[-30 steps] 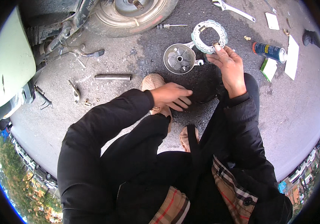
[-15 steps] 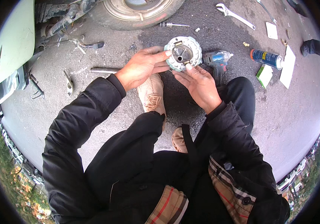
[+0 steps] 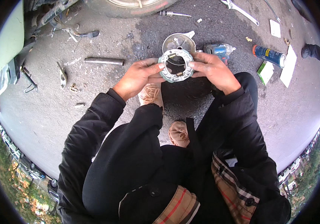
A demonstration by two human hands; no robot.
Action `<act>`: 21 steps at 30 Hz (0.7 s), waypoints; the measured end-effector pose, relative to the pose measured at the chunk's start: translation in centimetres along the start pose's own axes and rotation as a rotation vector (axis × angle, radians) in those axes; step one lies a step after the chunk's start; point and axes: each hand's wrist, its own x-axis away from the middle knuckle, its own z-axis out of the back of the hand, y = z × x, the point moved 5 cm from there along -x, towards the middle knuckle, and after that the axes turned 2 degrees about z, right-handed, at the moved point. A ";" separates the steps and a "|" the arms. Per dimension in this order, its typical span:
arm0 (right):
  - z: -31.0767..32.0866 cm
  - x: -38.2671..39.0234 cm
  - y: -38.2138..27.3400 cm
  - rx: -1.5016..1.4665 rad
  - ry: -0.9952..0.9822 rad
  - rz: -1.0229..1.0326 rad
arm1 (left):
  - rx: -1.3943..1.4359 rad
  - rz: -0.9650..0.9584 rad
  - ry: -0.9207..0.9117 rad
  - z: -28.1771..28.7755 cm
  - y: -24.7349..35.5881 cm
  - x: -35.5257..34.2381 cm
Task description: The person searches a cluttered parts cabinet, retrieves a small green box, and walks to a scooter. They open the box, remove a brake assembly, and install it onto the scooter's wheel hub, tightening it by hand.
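Note:
My left hand (image 3: 137, 76) and my right hand (image 3: 215, 74) grip opposite sides of a silvery ring assembly (image 3: 175, 76) with a pale green outer edge and small springs inside. Thumbs rest on its face. Just beyond it a round metal drum housing (image 3: 178, 38) with a side lug lies on the ground, partly hidden by the ring. To its right is a blue and black cordless power tool (image 3: 216, 50). A steel tube (image 3: 104, 61) lies left of my hands.
Wheel (image 3: 130, 9), vehicle body (image 3: 1, 52) and stand (image 3: 78, 33) at upper left; screwdriver (image 3: 173, 14), adjustable wrench (image 3: 242, 13), blue spray can (image 3: 267, 55), green box (image 3: 265, 72), white card (image 3: 288, 65), small hardware (image 3: 74, 87). Another person's shoe (image 3: 309, 51) is at far right.
My left hand has risen from near my shoe to take hold of the ring, which moved from upper right to between both hands. Since half a second ago it has shifted slightly down, exposing the housing.

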 end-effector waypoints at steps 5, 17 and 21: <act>0.6 -0.2 -2.0 0.195 0.086 0.142 | 0.088 -0.038 0.092 -1.1 -1.1 -0.8; 0.1 0.9 -2.8 0.376 0.309 0.373 | 0.409 -0.081 -0.199 -2.7 -0.2 -1.3; 0.7 -1.5 -0.4 0.166 -0.056 0.154 | 0.410 -0.038 -0.140 -2.9 -1.5 -2.4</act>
